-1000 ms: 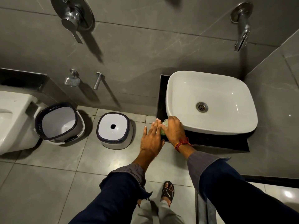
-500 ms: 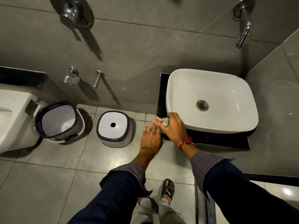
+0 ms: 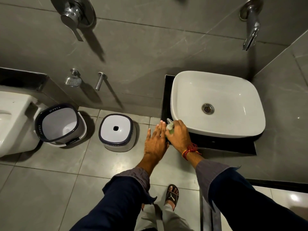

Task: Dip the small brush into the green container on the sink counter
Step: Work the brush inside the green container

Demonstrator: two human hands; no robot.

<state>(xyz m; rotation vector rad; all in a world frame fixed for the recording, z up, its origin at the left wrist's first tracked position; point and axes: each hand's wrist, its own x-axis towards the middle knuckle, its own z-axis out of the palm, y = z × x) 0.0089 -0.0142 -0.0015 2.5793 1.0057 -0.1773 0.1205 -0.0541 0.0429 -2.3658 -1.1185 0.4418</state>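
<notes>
A small green container (image 3: 170,130) with a pale whitish top stands at the front left corner of the black sink counter (image 3: 216,144), beside the white basin (image 3: 183,90). My right hand (image 3: 179,135) is wrapped around it from the right, hiding most of it. My left hand (image 3: 155,140) is flat with its fingers stretched out, its fingertips against the container's left side. I cannot make out a small brush; the pale piece at the container's top could be a nozzle or a brush.
A wall tap (image 3: 251,30) hangs above the basin. On the floor to the left are a white stool (image 3: 116,130), a tilted bucket (image 3: 60,124) and a toilet (image 3: 11,120). A sandalled foot (image 3: 172,195) is below the hands.
My right hand has shifted a little on the container, so its pale top now shows between the hands. My left hand has barely moved.
</notes>
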